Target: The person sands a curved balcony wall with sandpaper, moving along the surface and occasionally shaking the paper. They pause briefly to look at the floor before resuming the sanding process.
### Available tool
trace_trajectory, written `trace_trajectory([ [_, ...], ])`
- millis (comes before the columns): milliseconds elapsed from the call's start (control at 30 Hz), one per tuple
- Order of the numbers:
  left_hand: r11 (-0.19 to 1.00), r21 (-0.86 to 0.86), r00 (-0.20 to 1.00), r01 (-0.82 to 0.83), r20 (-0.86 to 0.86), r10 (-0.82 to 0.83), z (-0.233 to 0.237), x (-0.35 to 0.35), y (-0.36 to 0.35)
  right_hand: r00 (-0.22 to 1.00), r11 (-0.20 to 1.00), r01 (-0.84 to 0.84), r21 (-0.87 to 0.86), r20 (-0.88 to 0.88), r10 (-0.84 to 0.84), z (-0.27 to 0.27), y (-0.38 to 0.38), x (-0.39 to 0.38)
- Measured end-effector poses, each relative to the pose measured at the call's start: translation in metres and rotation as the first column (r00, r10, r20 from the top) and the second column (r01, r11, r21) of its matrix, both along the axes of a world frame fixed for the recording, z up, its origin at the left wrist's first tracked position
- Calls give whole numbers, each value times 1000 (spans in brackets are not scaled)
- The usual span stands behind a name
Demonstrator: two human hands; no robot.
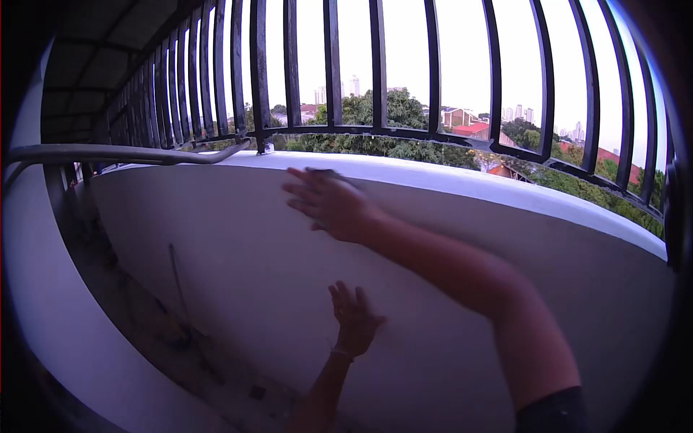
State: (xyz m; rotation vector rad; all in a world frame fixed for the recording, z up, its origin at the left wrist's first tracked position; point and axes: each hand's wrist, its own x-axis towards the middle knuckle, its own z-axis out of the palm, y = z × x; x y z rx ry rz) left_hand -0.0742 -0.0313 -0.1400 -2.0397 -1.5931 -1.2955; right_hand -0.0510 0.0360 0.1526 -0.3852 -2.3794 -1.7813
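Fingers spread, an empty bare left hand (355,317) hangs before a pale painted wall (238,224). At the raised right hand (336,206), near the white ledge (411,173), is a small, dark, blurred object (325,173); its grip cannot be told. Loose hold could drop it; hasty motion could scrape knuckles. Black metal bars (379,72) limit room above; wall lies open leftward.

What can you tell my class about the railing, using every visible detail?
The railing has dark, spaced upright bars, apparently painted metal, joined along a bottom rail. Pale marks show on that rail. It runs above a white ledge, where a short foot meets it. Its top is out of view. Neither the left hand nor the right hand appears to touch it.
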Motion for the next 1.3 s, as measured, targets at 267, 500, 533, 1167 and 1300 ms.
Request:
trace_trajectory([
  [267, 996, -49, 994, -80, -77, 76, 3, -2, 2, 996, 994, -60, -92, -76, 53, -21, 11, -19],
  [500, 994, -71, 993, -83, -86, 76, 2, -2, 2, 996, 910, 77, -407, -15, -91, 12, -86, 214],
  [533, 994, -79, 994, -77, -78, 71, 4, -3, 2, 991, 891, 114, -439, -14, -134, 16, -98, 239],
  [1167, 992, -109, 992, -66, -118, 53, 3, -8, 3, 875, 945, 274, -178, -361, -322, -11, -128, 364],
  [1300, 988, -137, 991, -76, -116, 61, 6, -8, 2, 879, 956, 66, -286, -436, -191, -7, -103, 277],
])
